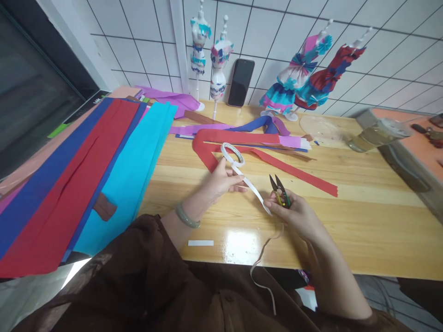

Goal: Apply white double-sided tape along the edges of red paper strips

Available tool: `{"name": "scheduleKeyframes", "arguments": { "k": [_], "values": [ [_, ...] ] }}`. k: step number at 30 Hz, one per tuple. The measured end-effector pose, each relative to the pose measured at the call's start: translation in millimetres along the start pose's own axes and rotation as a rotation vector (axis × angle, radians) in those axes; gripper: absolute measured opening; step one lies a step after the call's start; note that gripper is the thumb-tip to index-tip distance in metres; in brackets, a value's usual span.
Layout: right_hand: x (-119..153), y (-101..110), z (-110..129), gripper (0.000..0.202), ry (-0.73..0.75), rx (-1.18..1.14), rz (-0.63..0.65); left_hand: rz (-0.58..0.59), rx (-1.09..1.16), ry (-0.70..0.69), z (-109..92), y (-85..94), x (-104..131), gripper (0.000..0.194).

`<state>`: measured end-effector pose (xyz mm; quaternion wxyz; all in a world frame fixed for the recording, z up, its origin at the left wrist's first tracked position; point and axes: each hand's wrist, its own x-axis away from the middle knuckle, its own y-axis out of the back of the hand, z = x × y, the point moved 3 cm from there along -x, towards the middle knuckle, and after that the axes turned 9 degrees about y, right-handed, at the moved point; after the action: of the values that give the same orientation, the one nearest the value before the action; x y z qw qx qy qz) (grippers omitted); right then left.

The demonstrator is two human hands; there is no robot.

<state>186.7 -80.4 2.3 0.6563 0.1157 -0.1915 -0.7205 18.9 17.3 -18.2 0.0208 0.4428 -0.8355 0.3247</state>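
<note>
My left hand [228, 177] is closed on a small roll of white tape [223, 152], with a strip [254, 190] drawn out from it toward the right. Thumb and finger of my right hand [294, 210] pinch the far end of that strip. Tucked in the same hand is a pair of thread snips [279, 191], its dark blades apart and pointing up. A thin pale ribbon [258, 263] hangs below my right hand, over the table's front edge. One short white strip [200, 243] lies flat on the wood near my left forearm.
Red crepe paper strips [238, 136] lie behind my hands. Stacked coloured sheets [128, 166] cover the left side. Along the wall stand a phone [241, 83] and several small dress forms [218, 69]. A lidded cup [377, 134] is at the right.
</note>
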Motion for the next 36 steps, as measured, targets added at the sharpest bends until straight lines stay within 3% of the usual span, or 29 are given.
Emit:
{"name": "scheduleKeyframes", "arguments": {
  "k": [6,14,24,28,36],
  "values": [
    [8.7,21.9,-3.8,0.033,-0.016,0.158,0.113,-0.039,0.004,-0.089,-3.6,10.0,-4.1,0.042],
    [28.1,34.3,-15.7,0.033,-0.071,0.171,0.231,-0.103,0.015,-0.102,-9.1,17.6,-8.5,0.042],
    [23.6,76.6,-24.4,0.034,-0.07,0.211,-0.169,-0.135,-0.023,-0.121,-9.9,23.0,-11.4,0.042],
    [10.7,85.4,-28.8,0.034,-0.006,0.303,-0.333,-0.131,-0.069,-0.139,-8.5,23.1,-11.3,0.043],
    [-27.2,88.9,-54.1,0.036,0.069,0.399,-0.355,-0.16,-0.031,-0.146,-8.5,23.0,-12.2,0.04]
  ]
}}
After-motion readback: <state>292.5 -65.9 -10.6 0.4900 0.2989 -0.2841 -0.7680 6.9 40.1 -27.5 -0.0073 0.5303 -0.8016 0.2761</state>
